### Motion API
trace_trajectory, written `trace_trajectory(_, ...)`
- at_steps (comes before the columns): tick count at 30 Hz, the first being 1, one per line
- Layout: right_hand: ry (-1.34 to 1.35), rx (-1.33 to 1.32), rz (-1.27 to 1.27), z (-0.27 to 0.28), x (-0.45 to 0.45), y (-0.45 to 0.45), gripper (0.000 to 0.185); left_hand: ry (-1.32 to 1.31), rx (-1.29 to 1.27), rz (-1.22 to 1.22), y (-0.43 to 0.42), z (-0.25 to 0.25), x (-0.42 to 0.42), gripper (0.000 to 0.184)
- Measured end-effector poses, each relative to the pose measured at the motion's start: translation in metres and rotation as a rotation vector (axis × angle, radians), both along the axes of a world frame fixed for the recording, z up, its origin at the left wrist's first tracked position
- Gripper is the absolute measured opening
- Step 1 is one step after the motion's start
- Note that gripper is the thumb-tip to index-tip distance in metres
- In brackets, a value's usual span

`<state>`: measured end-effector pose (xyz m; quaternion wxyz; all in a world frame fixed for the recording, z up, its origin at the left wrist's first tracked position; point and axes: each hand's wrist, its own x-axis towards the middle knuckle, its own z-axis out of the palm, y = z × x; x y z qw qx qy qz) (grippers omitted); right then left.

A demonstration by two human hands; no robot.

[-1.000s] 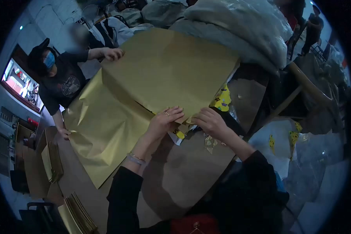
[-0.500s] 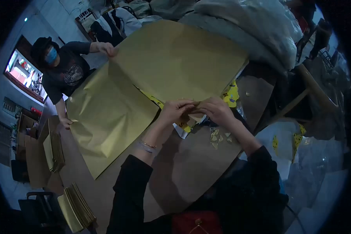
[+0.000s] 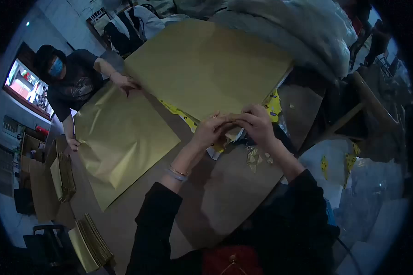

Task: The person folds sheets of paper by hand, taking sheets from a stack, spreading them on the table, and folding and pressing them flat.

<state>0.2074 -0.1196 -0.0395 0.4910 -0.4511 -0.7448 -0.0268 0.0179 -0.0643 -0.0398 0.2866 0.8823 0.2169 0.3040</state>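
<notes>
A large stack of golden-brown paper sheets (image 3: 206, 68) lies on the brown-covered table (image 3: 234, 192). At its near corner, my left hand (image 3: 209, 130) pinches the paper, fingers pressed together. Close beside it on the right, my right hand (image 3: 257, 124) grips the same corner, thumb and fingers nearly touching the left hand's. Yellow printed wrapping (image 3: 274, 106) shows along the right side of the stack, and more of it under the left edge. Small torn paper scraps (image 3: 252, 158) lie below my right hand.
A co-worker (image 3: 75, 82) at the left holds a separate golden sheet (image 3: 124, 142) with both hands. Folded paper bundles (image 3: 91, 243) stand at the lower left. Large plastic-wrapped sacks (image 3: 303, 32) lie behind the stack. A wooden chair frame (image 3: 374, 98) is at the right.
The co-worker's golden sheet has shifted left and down, away from the stack, baring more table and yellow wrapping between them. My hands have drawn together at the corner.
</notes>
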Motion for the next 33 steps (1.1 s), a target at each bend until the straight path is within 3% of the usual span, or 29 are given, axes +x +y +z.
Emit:
trace_trajectory(3, 0.074, 0.001, -0.008, -0.002, -0.001, -0.005, 0.015, -0.177, -0.004, 0.119, -0.002, -0.003, 0.008, 0.016)
trace_trajectory(5, 0.108, -0.02, -0.04, 0.001, 0.003, -0.01, 0.016, -0.081, -0.24, 0.279, -0.003, 0.0, 0.007, 0.018)
trace_trajectory(6, -0.001, 0.011, 0.059, 0.005, 0.008, -0.013, 0.016, -0.115, -0.42, 0.283, -0.003, 0.004, 0.006, 0.021)
trace_trajectory(9, -0.223, -0.001, 0.213, 0.003, 0.019, -0.017, 0.021, -0.206, -0.358, 0.247, -0.003, 0.003, 0.008, 0.022)
trace_trajectory(11, -0.434, 0.004, 0.285, 0.002, 0.02, -0.017, 0.028, -0.123, -0.399, 0.285, 0.001, -0.006, 0.007, 0.022)
trace_trajectory(12, -0.521, 0.007, 0.243, 0.0, 0.021, -0.017, 0.039, -0.135, -0.39, 0.276, 0.004, -0.009, 0.007, 0.021)
trace_trajectory(13, -0.52, 0.004, 0.244, -0.002, 0.021, -0.017, 0.039, -0.146, -0.382, 0.266, 0.006, -0.012, 0.007, 0.02)
trace_trajectory(14, -0.534, 0.023, 0.25, -0.004, 0.021, -0.015, 0.037, 0.01, -0.378, 0.304, 0.004, 0.004, 0.004, 0.02)
trace_trajectory(19, -0.537, 0.058, 0.263, -0.001, 0.018, -0.006, 0.033, -0.08, -0.41, 0.266, 0.006, 0.0, 0.007, 0.022)
trace_trajectory(24, -0.164, -0.103, 0.254, -0.003, 0.011, 0.0, 0.013, -0.021, -0.569, 0.237, 0.007, -0.004, 0.003, 0.025)
trace_trajectory(28, -0.057, -0.19, 0.276, -0.003, 0.01, 0.006, 0.011, -0.038, -0.43, 0.212, 0.01, -0.01, 0.003, 0.024)
trace_trajectory(33, 0.263, -0.717, 0.232, 0.017, 0.003, 0.001, 0.01, -0.113, -0.57, 0.202, 0.002, 0.0, 0.004, 0.021)
